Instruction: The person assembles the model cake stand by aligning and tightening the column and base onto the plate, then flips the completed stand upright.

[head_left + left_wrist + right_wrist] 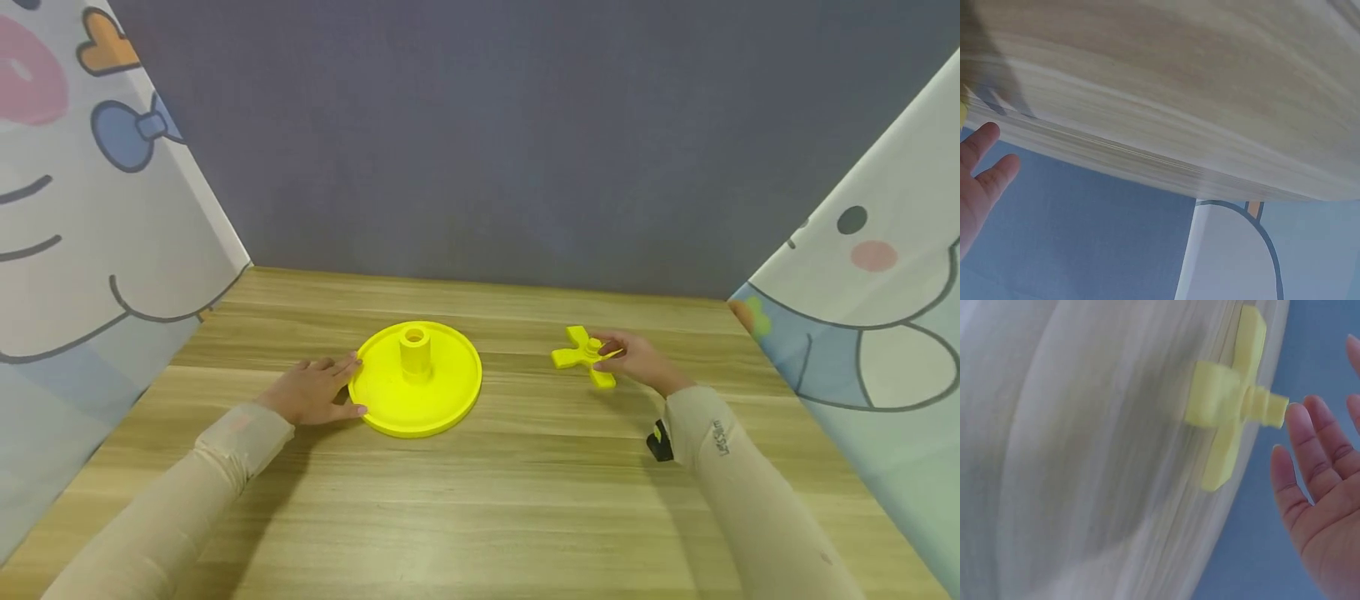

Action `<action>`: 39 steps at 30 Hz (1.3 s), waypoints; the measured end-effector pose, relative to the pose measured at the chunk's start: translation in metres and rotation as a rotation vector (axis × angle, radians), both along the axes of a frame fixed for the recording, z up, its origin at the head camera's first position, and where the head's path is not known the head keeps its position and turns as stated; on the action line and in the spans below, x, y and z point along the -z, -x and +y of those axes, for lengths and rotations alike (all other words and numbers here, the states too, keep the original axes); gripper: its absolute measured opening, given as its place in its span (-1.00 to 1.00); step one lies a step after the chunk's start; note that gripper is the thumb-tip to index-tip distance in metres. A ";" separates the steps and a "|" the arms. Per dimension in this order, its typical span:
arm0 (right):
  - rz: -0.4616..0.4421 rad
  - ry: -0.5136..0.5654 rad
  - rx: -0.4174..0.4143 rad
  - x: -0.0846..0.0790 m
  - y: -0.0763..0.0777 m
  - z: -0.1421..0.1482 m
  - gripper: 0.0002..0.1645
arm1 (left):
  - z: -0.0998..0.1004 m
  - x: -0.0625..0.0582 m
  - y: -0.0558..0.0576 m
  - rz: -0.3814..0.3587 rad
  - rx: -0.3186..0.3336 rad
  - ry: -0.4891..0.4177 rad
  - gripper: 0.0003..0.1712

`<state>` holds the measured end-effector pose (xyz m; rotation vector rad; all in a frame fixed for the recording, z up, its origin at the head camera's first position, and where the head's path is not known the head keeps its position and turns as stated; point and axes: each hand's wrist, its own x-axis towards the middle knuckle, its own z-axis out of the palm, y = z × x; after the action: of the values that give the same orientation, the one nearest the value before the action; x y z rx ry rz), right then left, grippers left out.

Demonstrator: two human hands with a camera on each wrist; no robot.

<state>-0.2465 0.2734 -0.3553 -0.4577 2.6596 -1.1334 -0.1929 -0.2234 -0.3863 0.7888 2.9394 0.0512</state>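
Observation:
A round yellow plate with a raised rim (378, 396) lies on the table, and an upright hollow tube (416, 358) rises from its middle. My left hand (311, 393) rests at the plate's left edge, thumb and fingers spread and touching the rim. To the right lies a yellow cross-shaped piece (572, 357) with flat arms and a short stepped peg on top. My right hand (637, 362) reaches over its right side; in the right wrist view its fingers (1310, 447) are loosely extended beside the peg (1266, 407), without gripping it. The left wrist view catches only some fingers (979, 181).
The wood-grain table (480, 517) ends at a dark grey panel (480, 150) behind. Cartoon-printed panels stand on the left (172, 250) and right (810, 275). A small black device (660, 442) is at my right wrist.

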 end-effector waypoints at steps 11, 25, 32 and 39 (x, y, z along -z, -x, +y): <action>-0.106 0.007 0.126 0.016 -0.001 0.014 -0.22 | 0.003 -0.001 -0.002 -0.018 -0.004 0.001 -0.03; -0.206 0.016 0.187 0.031 0.002 0.019 -0.33 | 0.001 0.003 -0.001 -0.020 -0.015 -0.002 -0.03; -0.169 -0.058 0.155 0.038 0.003 0.021 -0.24 | 0.002 0.003 0.000 -0.029 -0.011 0.011 -0.02; -0.167 -0.173 0.089 0.041 0.009 0.017 -0.12 | 0.003 0.001 -0.001 -0.023 -0.019 0.012 -0.03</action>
<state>-0.2553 0.2904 -0.3959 -0.2058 2.6228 -0.9102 -0.1915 -0.2208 -0.3873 0.7534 2.9233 0.0440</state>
